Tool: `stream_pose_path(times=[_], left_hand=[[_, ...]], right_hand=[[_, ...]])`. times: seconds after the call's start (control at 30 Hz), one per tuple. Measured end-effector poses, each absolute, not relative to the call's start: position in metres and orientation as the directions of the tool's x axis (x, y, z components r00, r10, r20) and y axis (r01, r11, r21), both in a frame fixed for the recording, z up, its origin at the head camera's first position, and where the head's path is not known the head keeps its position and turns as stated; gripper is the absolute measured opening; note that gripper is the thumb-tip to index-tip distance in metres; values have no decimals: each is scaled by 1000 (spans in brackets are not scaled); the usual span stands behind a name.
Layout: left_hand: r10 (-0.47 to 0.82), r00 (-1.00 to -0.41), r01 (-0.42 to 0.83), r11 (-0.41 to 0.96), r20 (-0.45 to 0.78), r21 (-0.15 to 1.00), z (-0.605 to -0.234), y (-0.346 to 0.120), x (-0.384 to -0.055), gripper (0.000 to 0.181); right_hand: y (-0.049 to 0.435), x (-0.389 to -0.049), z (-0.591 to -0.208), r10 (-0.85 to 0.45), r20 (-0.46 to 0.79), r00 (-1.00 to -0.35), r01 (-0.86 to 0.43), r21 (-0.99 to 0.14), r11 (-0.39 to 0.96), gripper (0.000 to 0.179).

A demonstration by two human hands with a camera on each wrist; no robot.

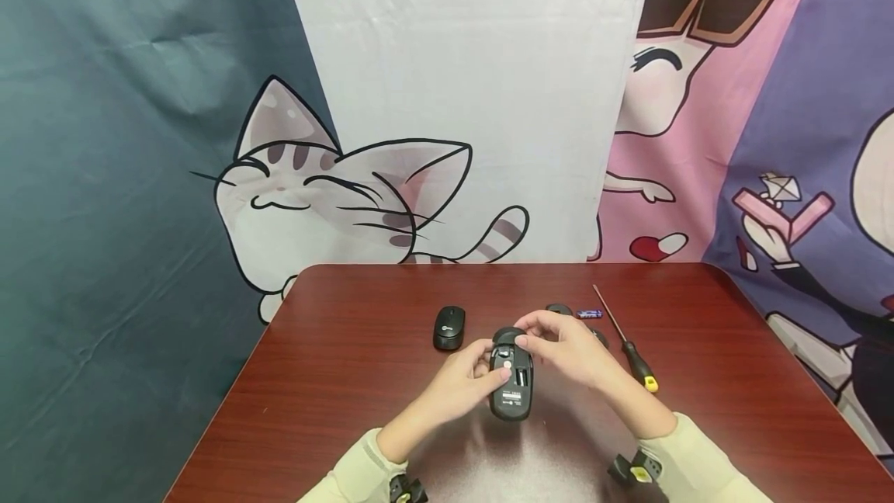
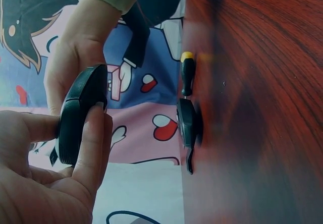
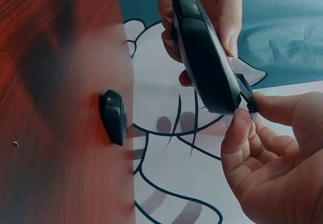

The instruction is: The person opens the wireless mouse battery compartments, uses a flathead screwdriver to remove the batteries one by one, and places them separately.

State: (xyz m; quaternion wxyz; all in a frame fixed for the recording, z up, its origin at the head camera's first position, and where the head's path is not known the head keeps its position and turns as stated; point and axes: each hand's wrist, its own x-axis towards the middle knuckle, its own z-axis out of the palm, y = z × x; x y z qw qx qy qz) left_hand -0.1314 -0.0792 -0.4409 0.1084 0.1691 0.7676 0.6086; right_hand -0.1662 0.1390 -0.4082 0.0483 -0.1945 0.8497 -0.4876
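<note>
A black computer mouse (image 1: 513,402) is held above the table with its underside showing in the head view. My left hand (image 1: 457,383) grips it by the sides, thumb across the underside. At its far end, a small black cover (image 3: 244,87) stands tilted away from the body. My right hand (image 1: 569,352) pinches this cover between thumb and fingers, as the right wrist view shows. A slot with something pale or shiny lies in the underside; whether a battery is inside I cannot tell.
Another black mouse (image 1: 449,327) stands on the table left of the hands. Behind my right hand lie a blue battery (image 1: 589,314) and a partly hidden dark object (image 2: 186,118). A screwdriver (image 1: 637,363) with a black and yellow handle lies at the right.
</note>
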Motion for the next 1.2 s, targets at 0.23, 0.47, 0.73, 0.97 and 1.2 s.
stream_pose_path(times=[0.23, 0.47, 0.73, 0.97, 1.2], left_hand=[[402, -915, 138, 219, 40, 966, -444, -82, -132, 43], [395, -917, 162, 265, 46, 950, -446, -84, -132, 44], [395, -916, 191, 290, 65, 938, -450, -87, -133, 42], [390, -919, 194, 305, 64, 933, -455, -88, -136, 41], [372, -928, 160, 297, 40, 941, -460, -90, -138, 41]], right_hand=[[139, -173, -404, -389, 79, -918, -263, -855, 448, 19], [141, -185, -401, -388, 81, -918, -267, -850, 453, 22], [143, -203, -403, -340, 39, -939, -191, -886, 424, 24], [144, -232, -415, -302, 17, -953, -149, -895, 421, 27], [141, -259, -434, -274, -20, -962, -96, -910, 403, 29]])
